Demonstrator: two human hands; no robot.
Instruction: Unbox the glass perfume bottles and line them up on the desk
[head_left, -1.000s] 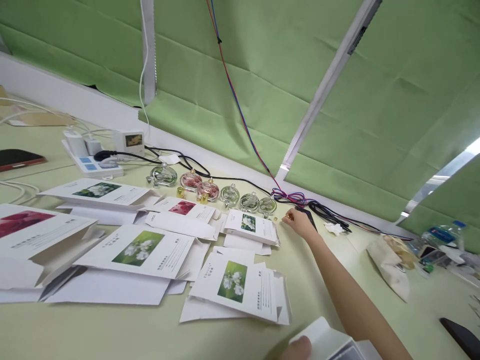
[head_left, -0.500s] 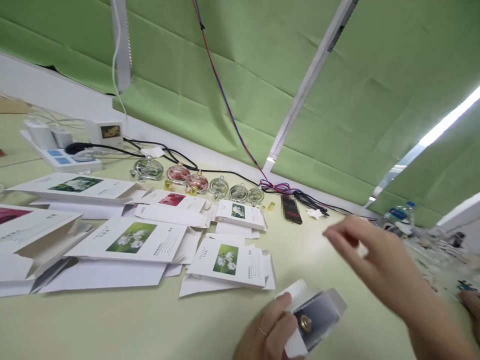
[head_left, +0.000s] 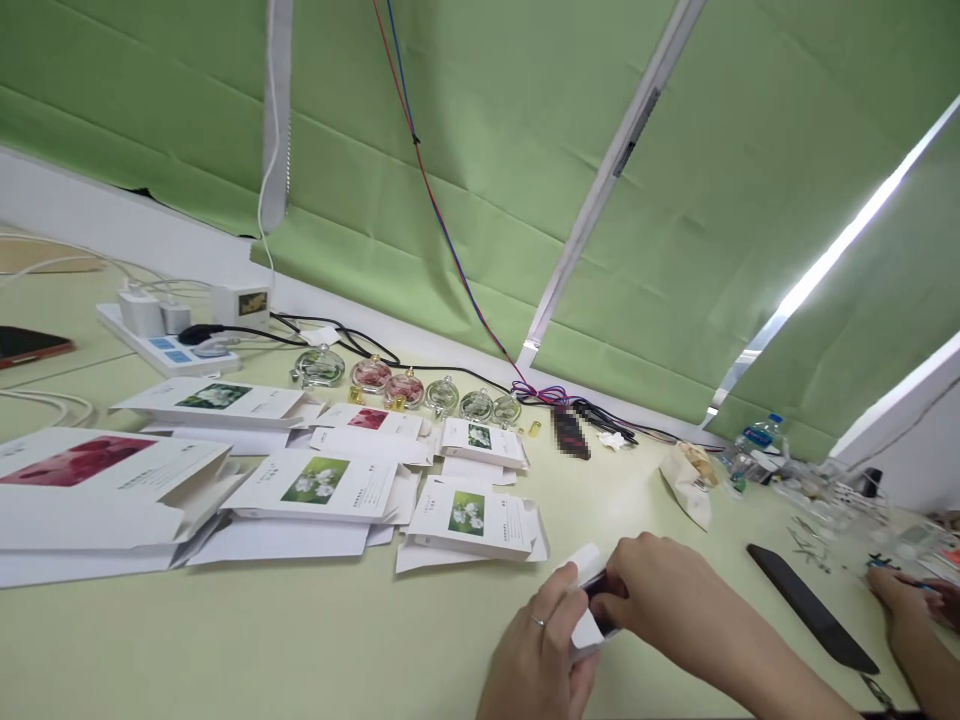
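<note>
My left hand (head_left: 534,640), a ring on one finger, is wrapped around a small white carton (head_left: 587,630) near the table's front edge. The carton is tilted, its open end facing my right hand (head_left: 660,590). The right fingers are bent into that opening, so their tips and whatever they grip are hidden. Left of the hands lie several flat white cartons, the nearest one (head_left: 480,515) printed with white flowers. Behind them stand round glass bottles, some with red contents (head_left: 405,388) and some with green (head_left: 442,397).
A power strip (head_left: 169,350) with plugs sits at the back left. Black cables (head_left: 465,370) run along the wall. On the right are a cloth pouch (head_left: 686,485), a long dark flat object (head_left: 814,610), a plastic bottle (head_left: 766,435) and another person's hand (head_left: 904,592).
My right hand has come down and left from above the table to the carton's opening, covering the gold-topped item seen inside it. The camera view has shifted, showing more of the right side.
</note>
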